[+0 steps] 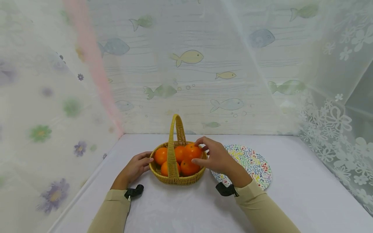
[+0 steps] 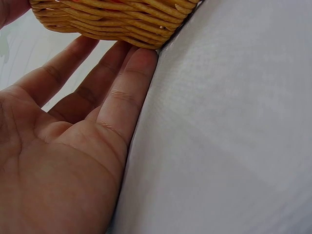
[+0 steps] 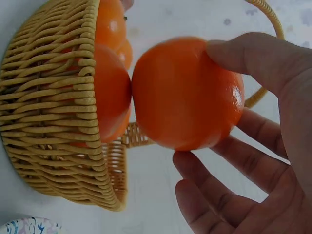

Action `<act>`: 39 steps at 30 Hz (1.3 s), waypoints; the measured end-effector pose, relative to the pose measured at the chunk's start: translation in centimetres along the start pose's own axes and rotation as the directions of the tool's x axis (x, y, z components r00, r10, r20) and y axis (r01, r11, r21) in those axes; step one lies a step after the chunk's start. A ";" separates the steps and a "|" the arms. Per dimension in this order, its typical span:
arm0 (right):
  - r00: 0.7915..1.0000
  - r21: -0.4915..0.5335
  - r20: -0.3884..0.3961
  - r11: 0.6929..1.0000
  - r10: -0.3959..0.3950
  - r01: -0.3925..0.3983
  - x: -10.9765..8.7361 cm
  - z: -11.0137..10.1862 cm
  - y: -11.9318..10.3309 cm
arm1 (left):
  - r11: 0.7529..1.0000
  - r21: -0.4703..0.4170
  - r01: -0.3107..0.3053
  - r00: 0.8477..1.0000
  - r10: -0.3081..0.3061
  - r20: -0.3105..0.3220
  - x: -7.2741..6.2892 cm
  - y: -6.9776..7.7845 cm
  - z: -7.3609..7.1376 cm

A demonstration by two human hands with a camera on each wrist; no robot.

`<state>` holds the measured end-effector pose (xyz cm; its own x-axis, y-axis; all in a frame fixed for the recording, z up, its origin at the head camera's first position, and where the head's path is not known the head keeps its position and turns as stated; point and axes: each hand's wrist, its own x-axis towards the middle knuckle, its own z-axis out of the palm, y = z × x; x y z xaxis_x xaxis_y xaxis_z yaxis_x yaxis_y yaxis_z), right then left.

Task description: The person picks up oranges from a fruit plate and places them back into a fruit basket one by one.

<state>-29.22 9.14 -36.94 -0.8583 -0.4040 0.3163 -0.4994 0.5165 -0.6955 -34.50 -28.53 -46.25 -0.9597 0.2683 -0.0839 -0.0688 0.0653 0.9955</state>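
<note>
A yellow wicker basket with a tall arched handle stands on the white-covered table, holding several smooth, glossy orange fruits. My right hand holds one round orange fruit at the basket's right end, thumb on one side and fingers on the other. That fruit sits above the rim and touches another fruit in the right wrist view. At the left end, my left hand touches the basket's side with its fingers stretched out. The inside of the basket is hidden in the left wrist view.
A round plate or mat with a multicoloured pattern lies right of the basket, partly behind my right forearm. Sheer curtains printed with fish and flowers hang behind the table and at both sides.
</note>
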 end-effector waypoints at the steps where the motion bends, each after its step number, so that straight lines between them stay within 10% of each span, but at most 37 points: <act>1: 1.000 0.006 0.012 1.000 -0.004 0.004 0.0 0.0 -0.1 | 1.000 0.000 0.000 1.000 0.000 -0.002 0.0 0.0 0.0; 21: 0.994 -0.198 -0.107 0.980 -0.016 -0.006 -0.2 -0.5 2.7 | 1.000 0.020 -0.024 1.000 0.024 -0.009 0.8 -0.3 1.7; 39: 0.999 -0.201 -0.037 0.979 0.024 -0.031 0.2 -0.6 3.2 | 1.000 0.011 0.010 1.000 -0.010 -0.020 0.3 0.1 0.4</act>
<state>-31.04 11.19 -38.66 -0.8737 -0.3634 0.3235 -0.4863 0.6702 -0.5607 -34.71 -28.07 -46.21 -0.9642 0.2486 -0.0926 -0.0753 0.0785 0.9941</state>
